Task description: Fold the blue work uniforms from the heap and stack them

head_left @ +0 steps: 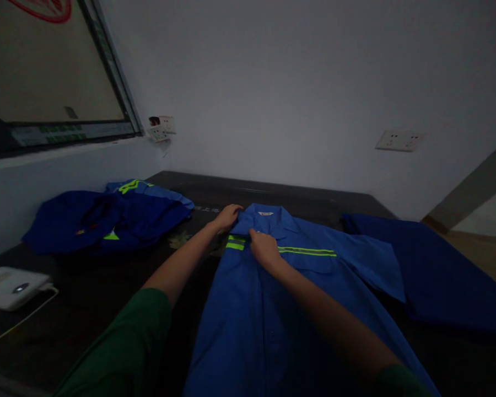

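Across the dark, glossy tabletop [217,190], with its collar toward the wall, lies a blue short-sleeved work shirt [281,333], front side up, its pointed collar [287,219] showing a small white label [265,213] inside the neck. Bands of fluorescent yellow-green [308,251] cross its chest, and its short sleeve [376,259] spreads out to the right. The right hand [265,248] has its fingers curled in, grasping the shirt's cloth just below the collar, close to the front opening. The left hand [229,216] reaches to the shirt's shoulder edge beside the collar, fingertips touching the fabric; whether they pinch it, I cannot tell. Both forearms come out of green sleeves [128,331]. To the right, partly under the shirt's sleeve, lies a flat, dark-blue folded cloth [442,270]. Well apart on the left sits a rumpled heap of dark-blue clothing [119,220], with a lighter blue garment with yellow-green stripes [161,193] behind it. Nearer, at the left edge, rests a white, flat, box-shaped device [14,288] with a thin white cable [25,318]. Beyond the tabletop, a pale wall [273,110] carries white socket plates [398,140], and a dark-framed window [62,71] stands at the upper left.
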`<state>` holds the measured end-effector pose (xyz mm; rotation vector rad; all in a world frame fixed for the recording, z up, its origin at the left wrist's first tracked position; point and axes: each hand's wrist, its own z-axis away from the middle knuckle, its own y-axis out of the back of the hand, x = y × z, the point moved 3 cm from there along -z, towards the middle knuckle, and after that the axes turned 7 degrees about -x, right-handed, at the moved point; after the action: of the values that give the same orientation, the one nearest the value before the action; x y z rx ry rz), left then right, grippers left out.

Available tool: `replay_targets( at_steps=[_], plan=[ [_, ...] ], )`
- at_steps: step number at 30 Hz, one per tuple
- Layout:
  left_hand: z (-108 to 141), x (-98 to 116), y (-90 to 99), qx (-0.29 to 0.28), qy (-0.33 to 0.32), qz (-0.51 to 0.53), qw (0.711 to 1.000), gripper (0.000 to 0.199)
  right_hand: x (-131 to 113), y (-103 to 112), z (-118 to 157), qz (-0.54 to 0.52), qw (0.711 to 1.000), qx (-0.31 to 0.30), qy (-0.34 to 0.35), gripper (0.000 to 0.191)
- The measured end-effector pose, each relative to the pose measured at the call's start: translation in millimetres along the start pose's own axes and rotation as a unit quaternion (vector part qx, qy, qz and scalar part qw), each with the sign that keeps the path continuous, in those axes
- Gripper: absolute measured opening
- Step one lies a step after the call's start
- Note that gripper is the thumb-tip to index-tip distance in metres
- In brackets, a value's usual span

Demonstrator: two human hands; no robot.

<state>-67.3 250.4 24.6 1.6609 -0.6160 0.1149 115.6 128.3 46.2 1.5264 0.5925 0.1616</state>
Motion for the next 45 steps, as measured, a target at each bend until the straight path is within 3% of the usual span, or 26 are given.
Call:
replay_targets(
  at_steps=[2, 3, 5, 8, 10, 12, 15, 18, 20, 24, 26, 29, 33, 35, 37, 41, 45],
  plan=[
    [-8.8, -0.8, -3.2, -0.025, -0.017, 0.015, 0.999, 0.032, 28.5, 14.1, -10.9, -0.147, 0.987, 0.051, -0.035, 0.036],
    [-11.5, -1.2, -4.3, -0.035, -0.025, 0.022, 0.999, 0.029, 45.1, 21.0, -14.6, -0.237, 0.967, 0.081, -0.048, 0.036],
    [-14.9, -2.3, -5.7, -0.053, -0.041, 0.036, 0.997, 0.025, 79.6, 30.9, -15.9, -0.417, 0.898, 0.122, -0.074, 0.033],
    [-18.1, -4.8, -6.9, -0.075, -0.06, 0.062, 0.993, 0.022, 121.5, 32.5, -0.8, -0.605, 0.775, 0.126, -0.131, 0.034],
    [-20.9, -6.5, -7.7, -0.084, -0.07, 0.082, 0.991, 0.021, 135.6, 26.9, 15.1, -0.651, 0.736, 0.094, -0.16, 0.042],
    [-24.2, -7.7, -8.6, -0.085, -0.079, 0.101, 0.988, 0.021, 139.5, 19.4, 28.8, -0.628, 0.757, 0.051, -0.173, 0.059],
    [-28.0, -8.8, -9.6, -0.085, -0.089, 0.122, 0.985, 0.023, 133.6, 9.6, 36.6, -0.512, 0.847, -0.007, -0.145, 0.084],
    [-29.7, -8.8, -7.4, -0.077, -0.104, 0.129, 0.983, 0.025, 123.3, 7.7, 33.7, -0.415, 0.906, -0.021, -0.087, 0.073],
    [-31.6, -7.3, -4.1, -0.076, -0.135, 0.116, 0.981, 0.027, 117.8, 10.5, 32.4, -0.411, 0.909, -0.029, -0.07, 0.06],
    [-41.2, -4.3, -2.6, -0.112, -0.204, 0.025, 0.972, 0.025, 112.0, 14.1, 38.3, -0.481, 0.869, -0.085, -0.083, 0.056],
    [-47.0, -5.3, -6.4, -0.129, -0.227, -0.038, 0.965, 0.023, 112.8, 11.2, 42.6, -0.45, 0.885, -0.083, -0.085, 0.054],
    [-51.4, -9.2, -13.2, -0.126, -0.241, -0.131, 0.953, 0.021, 116.7, 1.1, 47.3, -0.333, 0.939, -0.04, -0.071, 0.048],
    [-47.0, -9.9, -9.7, -0.027, -0.178, -0.202, 0.963, 0.018, 120.6, -3.9, 54.5, -0.233, 0.969, 0.027, -0.077, 0.05],
    [-39.6, -4.0, -6.2, 0.024, -0.126, -0.187, 0.974, 0.022, 116.3, 3.9, 60.0, -0.185, 0.977, 0.085, -0.063, 0.049],
    [-28.5, 5.9, -9.2, 0.041, -0.078, -0.142, 0.986, 0.028, 104.0, 11.7, 65.5, -0.145, 0.982, 0.117, -0.011, 0.039],
    [-0.9, 27.5, -38.7, -0.041, -0.003, -0.07, 0.997, 0.038, 66.4, 6.5, 70.2, -0.092, 0.987, 0.024, 0.129, 0.031],
    [19.3, 36.5, -61.5, -0.109, 0.079, -0.062, 0.989, 0.057, 47.1, -8.2, 63.2, -0.003, 0.99, -0.034, 0.133, 0.035]
  ],
)
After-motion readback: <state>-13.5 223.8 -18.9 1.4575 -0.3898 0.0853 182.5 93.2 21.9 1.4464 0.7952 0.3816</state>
